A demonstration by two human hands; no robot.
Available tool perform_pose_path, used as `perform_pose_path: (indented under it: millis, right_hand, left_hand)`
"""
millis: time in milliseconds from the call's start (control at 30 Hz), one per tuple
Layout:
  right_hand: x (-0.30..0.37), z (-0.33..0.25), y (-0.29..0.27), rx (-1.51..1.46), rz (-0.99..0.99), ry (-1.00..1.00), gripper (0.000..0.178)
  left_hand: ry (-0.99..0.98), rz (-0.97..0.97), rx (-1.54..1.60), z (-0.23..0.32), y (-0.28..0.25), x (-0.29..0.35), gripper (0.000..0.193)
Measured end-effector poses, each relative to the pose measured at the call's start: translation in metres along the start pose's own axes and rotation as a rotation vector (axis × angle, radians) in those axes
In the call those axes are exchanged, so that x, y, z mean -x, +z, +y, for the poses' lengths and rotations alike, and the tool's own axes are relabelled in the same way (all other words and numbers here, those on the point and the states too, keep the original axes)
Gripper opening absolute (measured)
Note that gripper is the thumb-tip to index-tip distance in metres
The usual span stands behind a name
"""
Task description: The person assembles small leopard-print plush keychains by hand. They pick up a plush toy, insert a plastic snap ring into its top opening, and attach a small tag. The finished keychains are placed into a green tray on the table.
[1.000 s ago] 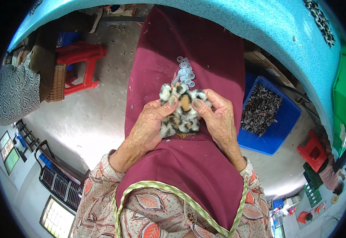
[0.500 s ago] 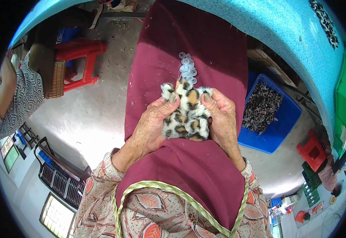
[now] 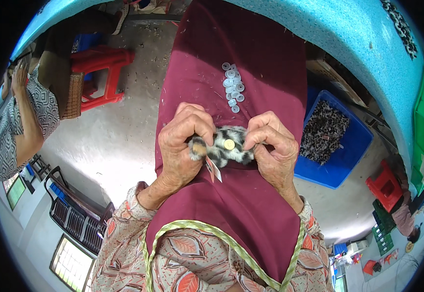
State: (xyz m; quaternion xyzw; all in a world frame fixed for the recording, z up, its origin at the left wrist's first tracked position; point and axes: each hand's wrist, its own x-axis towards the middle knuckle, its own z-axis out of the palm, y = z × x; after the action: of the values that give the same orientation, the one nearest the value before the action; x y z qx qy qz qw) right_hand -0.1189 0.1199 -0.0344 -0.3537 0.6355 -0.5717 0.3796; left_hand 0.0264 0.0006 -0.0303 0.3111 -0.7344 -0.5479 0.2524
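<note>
Between my hands, over the maroon cloth (image 3: 187, 82) on my lap, is a small plush piece (image 3: 234, 132) with leopard spots. My left hand (image 3: 183, 141) pinches its left end, beside a tan and black tuft. My right hand (image 3: 276, 146) grips the right edge between thumb and fingers. A pale yellow round disc (image 3: 229, 144) sits on the fur in the middle. From the left part hangs a small red and white tag (image 3: 213, 169). Just beyond my hands, several translucent plastic discs (image 3: 231, 85) lie in a loose cluster on the cloth.
A curved light-blue tabletop (image 3: 338, 36) spans the far side. At right stands a blue bin (image 3: 336, 170) holding dark spotted furry pieces (image 3: 324, 131). Another person (image 3: 29, 121) sits at left near a red stool (image 3: 107, 92). A second red stool (image 3: 387, 185) is farther right.
The plush piece has been turned, so the yellow disc and the tag now show. It has come a little nearer to me, and my hands have shifted from flat thumbs-up holds to pinches.
</note>
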Motion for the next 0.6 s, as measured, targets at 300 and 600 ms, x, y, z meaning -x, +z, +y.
perform_pose_path:
  millis: [300, 600]
  right_hand:
    - [0.001, -0.001, -0.001, 0.005, -0.035, -0.003, 0.023]
    - [-0.002, 0.014, 0.002, -0.874, 0.101, 0.655, 0.026]
  left_hand:
    - [0.094, -0.01, -0.121, 0.006, -0.005, 0.005, 0.036]
    - [-0.834, -0.156, 0.637, 0.015, -0.006, -0.003, 0.053]
